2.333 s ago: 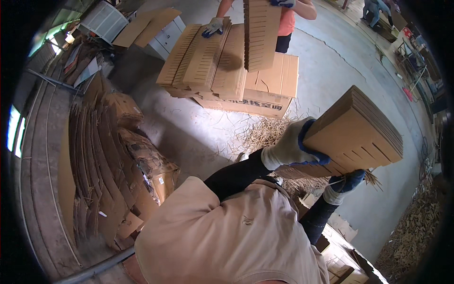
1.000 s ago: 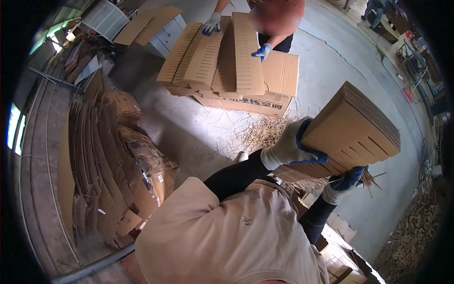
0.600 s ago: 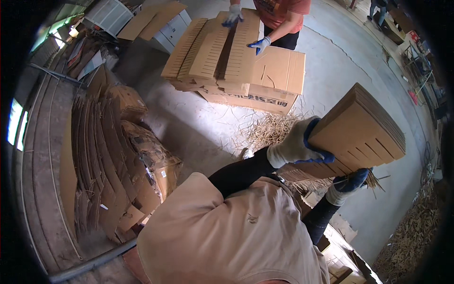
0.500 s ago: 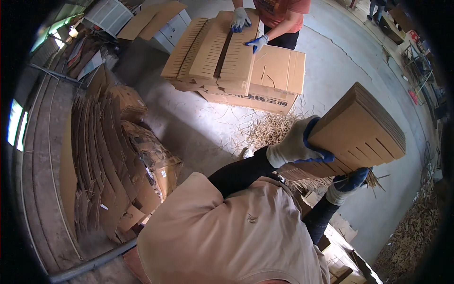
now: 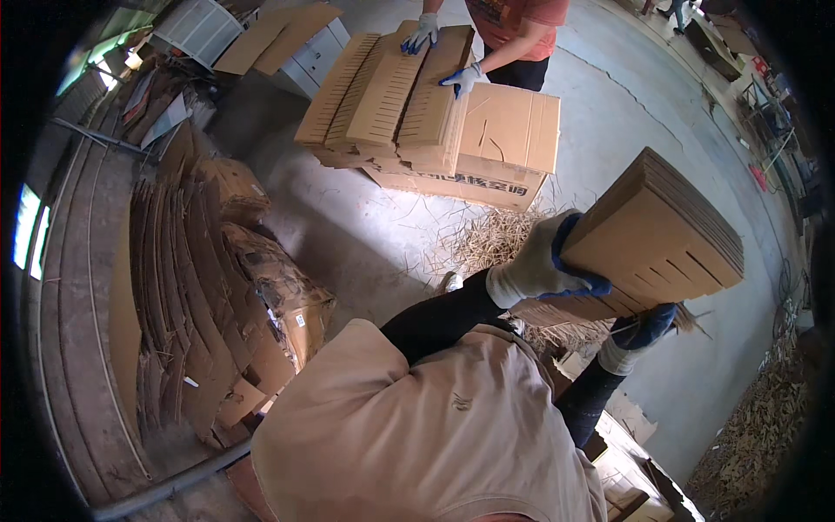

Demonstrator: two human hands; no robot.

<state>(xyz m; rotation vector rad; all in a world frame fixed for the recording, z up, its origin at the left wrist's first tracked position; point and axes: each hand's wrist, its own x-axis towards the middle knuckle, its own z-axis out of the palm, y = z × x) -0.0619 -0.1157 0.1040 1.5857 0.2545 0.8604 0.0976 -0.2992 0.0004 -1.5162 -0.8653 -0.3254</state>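
A thick stack of slotted cardboard sheets (image 5: 652, 235) is held up, tilted, in front of me on the right. My left hand (image 5: 535, 261), in a white glove with blue palm, is closed around its left end. At the lower edge my right hand (image 5: 639, 337), gloved alike, is curled up against the slots, its fingertips partly hidden by the sheets. Thin cardboard strips (image 5: 687, 318) stick out beside those fingers.
Across from me, a co-worker's gloved hands (image 5: 464, 80) rest on slotted cardboard stacks (image 5: 370, 122) atop a large carton (image 5: 470, 187). Scrap strips (image 5: 496, 239) litter the floor. Upright cardboard sheets (image 5: 165, 304) lean at left; a scrap heap (image 5: 748, 435) lies far right.
The stack in my hands has shifted slightly left. My right hand has moved a little up behind its lower edge. The co-worker's hands have slid left over their cardboard, narrowing a gap there.
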